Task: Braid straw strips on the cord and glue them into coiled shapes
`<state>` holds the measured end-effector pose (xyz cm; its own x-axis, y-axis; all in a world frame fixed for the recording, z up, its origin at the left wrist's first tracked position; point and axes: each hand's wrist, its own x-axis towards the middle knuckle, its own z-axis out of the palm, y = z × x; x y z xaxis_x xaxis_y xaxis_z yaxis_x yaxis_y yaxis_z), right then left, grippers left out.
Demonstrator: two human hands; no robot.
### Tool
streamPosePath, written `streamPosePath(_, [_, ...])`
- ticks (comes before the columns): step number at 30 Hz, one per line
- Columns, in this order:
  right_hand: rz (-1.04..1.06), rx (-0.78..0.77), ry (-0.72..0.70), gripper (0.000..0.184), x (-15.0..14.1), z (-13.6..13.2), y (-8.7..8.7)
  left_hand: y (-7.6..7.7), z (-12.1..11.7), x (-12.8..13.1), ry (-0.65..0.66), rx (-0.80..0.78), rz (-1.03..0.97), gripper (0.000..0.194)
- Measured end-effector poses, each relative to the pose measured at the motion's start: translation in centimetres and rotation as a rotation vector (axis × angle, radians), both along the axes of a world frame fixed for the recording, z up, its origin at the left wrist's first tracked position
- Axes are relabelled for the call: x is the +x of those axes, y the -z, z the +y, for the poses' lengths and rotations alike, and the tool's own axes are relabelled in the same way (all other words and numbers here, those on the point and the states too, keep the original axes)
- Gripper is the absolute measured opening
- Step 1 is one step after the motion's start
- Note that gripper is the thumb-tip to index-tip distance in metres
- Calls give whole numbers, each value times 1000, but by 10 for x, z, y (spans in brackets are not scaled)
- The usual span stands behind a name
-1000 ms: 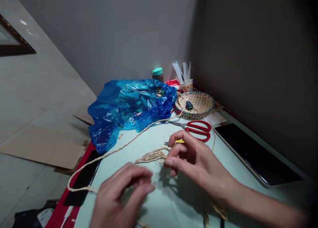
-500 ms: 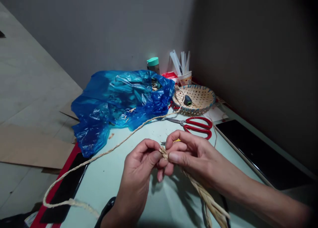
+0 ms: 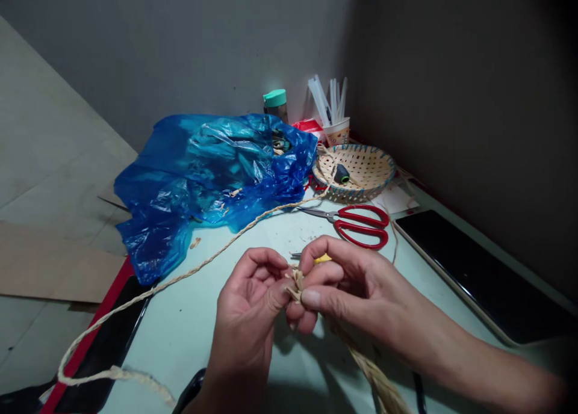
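Observation:
Pale dry plant-fibre strands, braided lower down, form a braid [image 3: 374, 375] that runs from between my hands toward the front edge of the view. My left hand [image 3: 253, 302] pinches the frayed end of it between thumb and fingertips. Opposite, my right hand [image 3: 347, 281] grips the same end, thumb against the curled fingers. Short loose ends stick out between the two thumbs. Just behind the fingers lies a small yellow-handled tool [image 3: 322, 259] with a metal tip, partly hidden. Red-handled scissors [image 3: 361, 224] rest beyond it on the pale table.
A twisted cord [image 3: 212, 257] loops across the left side. Behind it spreads a blue plastic bag [image 3: 212, 167]. A woven basket [image 3: 368, 172] holds a dark spool [image 3: 342, 174]. Near it stand a paper cup [image 3: 338, 133] of white sticks and a teal-lidded bottle [image 3: 275, 101]. A black tablet-like slab [image 3: 478, 269] lies right.
The fibre end between my fingers has turned, and its frayed tips now splay out between the thumbs. Both hands stay close together. The view has shifted slightly.

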<state>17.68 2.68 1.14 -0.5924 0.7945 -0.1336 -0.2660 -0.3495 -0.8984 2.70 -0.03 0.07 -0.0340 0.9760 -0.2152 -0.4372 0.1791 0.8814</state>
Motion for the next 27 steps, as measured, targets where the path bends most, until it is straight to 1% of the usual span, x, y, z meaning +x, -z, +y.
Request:
streamPosePath(4, [-44,48,86,9,-3,-3,1,2,0,-3,25,14,-27,15])
streamPosePath(8, [6,61,143,4,-4,-2,5,1,-1,-7,12,29,80,7])
streamPosePath(13, [-5,79,130,4,-5,-1,8,-4,-3,-4,-32,61,188,9])
streamPosePath(17, [-90,128,116,9,-5,-1,8,-4,-4,-2,-21,2,281,12])
streamPosePath(19, [-192,212,132,8,-4,-1,9,-3,-5,-3,7,-18,331,15])
streamPosePath(22, [-372,421,172,6,-1,-2,10,-2,-5,-5,56,-37,371,18])
streamPosePath(24, [-460,556,173,7,1,-3,10,-2,-5,-7,93,-59,338,19])
streamPosePath(27, [-526,725,164,9,3,-6,11,-3,-4,-6,123,-87,242,16])
